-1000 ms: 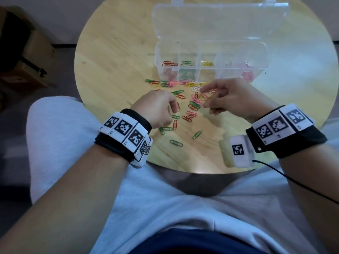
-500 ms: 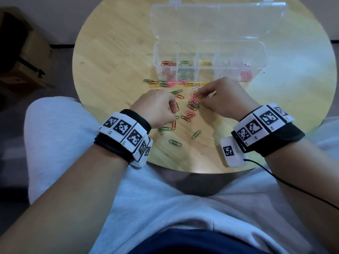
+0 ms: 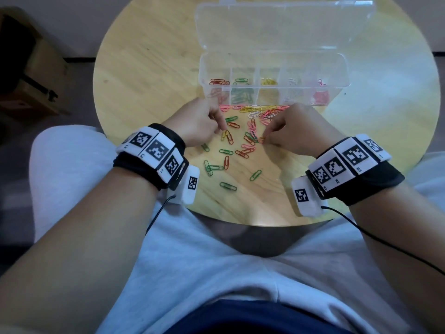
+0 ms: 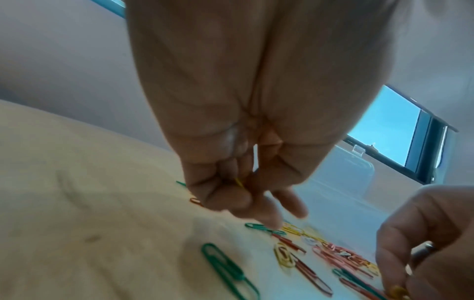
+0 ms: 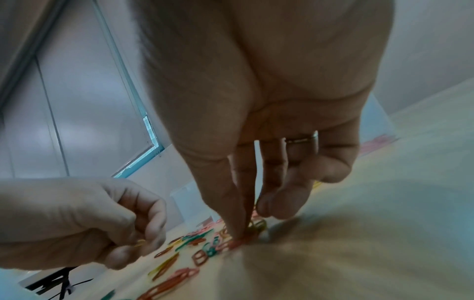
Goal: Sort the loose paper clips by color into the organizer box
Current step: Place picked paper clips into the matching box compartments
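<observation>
Loose paper clips [image 3: 243,143] in red, green, pink, yellow and white lie scattered on the round wooden table [image 3: 149,68] between my hands. The clear organizer box [image 3: 346,75] stands behind them with its lid open. Its compartments hold red, green, yellow, white and pink clips. My left hand [image 3: 222,130] is curled, and the left wrist view shows a yellow clip [image 4: 239,181] held in its fingers. My right hand [image 3: 265,138] pinches another yellow clip [image 4: 398,290] between thumb and forefinger at the pile's right edge.
A row of pink, yellow and white clips [image 3: 255,108] lies against the box's front wall. Several green clips [image 3: 227,186] lie nearer to me. My lap is under the table's near edge [image 3: 240,220]. A brown box [image 3: 29,75] stands on the floor at the left.
My left hand has shifted away from me toward the box, uncovering clips that it hid. My right hand's fingertips have come down onto the right side of the pile.
</observation>
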The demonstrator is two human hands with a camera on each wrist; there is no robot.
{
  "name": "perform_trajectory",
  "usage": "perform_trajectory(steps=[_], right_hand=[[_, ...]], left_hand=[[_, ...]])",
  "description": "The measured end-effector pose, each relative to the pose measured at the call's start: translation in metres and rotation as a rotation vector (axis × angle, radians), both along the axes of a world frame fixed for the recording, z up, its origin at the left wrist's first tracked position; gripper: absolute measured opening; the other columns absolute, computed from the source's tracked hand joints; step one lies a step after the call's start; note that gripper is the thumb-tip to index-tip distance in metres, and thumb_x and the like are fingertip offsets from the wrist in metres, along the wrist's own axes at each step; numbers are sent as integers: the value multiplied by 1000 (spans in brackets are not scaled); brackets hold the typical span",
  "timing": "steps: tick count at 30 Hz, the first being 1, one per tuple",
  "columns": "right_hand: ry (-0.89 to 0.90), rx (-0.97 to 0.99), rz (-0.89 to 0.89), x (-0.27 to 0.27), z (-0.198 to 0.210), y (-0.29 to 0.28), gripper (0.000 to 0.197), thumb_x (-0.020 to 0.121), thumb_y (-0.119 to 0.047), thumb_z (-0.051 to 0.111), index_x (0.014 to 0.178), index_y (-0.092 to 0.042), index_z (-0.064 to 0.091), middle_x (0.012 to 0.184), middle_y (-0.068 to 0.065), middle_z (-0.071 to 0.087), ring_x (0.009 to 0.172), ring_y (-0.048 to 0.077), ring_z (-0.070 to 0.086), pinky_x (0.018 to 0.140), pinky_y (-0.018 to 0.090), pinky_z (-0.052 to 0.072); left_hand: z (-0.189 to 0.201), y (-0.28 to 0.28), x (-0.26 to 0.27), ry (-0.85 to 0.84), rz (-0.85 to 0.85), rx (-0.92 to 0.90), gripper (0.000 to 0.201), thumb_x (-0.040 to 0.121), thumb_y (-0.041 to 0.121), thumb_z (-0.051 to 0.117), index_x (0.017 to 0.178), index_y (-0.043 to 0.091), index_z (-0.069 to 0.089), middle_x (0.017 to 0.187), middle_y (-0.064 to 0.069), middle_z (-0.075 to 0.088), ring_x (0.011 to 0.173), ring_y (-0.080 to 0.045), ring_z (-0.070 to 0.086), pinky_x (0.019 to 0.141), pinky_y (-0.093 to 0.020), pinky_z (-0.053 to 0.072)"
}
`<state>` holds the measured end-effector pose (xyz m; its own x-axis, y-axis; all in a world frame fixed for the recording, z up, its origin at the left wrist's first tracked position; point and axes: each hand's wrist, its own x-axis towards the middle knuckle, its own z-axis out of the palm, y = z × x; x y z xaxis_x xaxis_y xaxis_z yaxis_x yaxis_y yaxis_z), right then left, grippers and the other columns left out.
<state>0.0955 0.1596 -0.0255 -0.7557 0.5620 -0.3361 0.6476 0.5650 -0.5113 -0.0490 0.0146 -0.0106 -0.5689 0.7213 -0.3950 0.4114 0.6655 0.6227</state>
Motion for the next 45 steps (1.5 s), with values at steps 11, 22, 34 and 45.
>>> perform_trajectory(steps=[11,22,34,45], right_hand=[[211,-364,-153,12,4,20,25,90,4,60,103,-12,72,73,2,69,54,9,56,50,15,45],[302,-745,-459,0,7,28,27,85,-7,34,65,-7,52,57,9,45,45,20,36,46,26,28],[-26,-87,-25,5,4,16,11,76,-26,81,85,-31,76,59,-14,48,50,3,42,45,16,30],[-142,72,0,-3,0,2,18,69,-33,84,69,-21,71,66,-6,63,60,6,54,48,21,35]], left_hand=[[-9,18,-10,255,-159,-86,18,78,30,78,90,18,71,81,13,55,79,-10,52,65,-23,36],[-10,17,-7,232,-148,-189,4,76,16,70,79,14,72,86,-1,70,83,-19,65,71,-30,52],[3,17,1,2,-118,-7,30,90,15,43,60,15,49,56,-2,65,57,-6,55,68,-24,40],[0,18,7,-216,-106,139,37,87,0,36,54,15,37,40,3,38,34,-8,33,68,-28,35]])
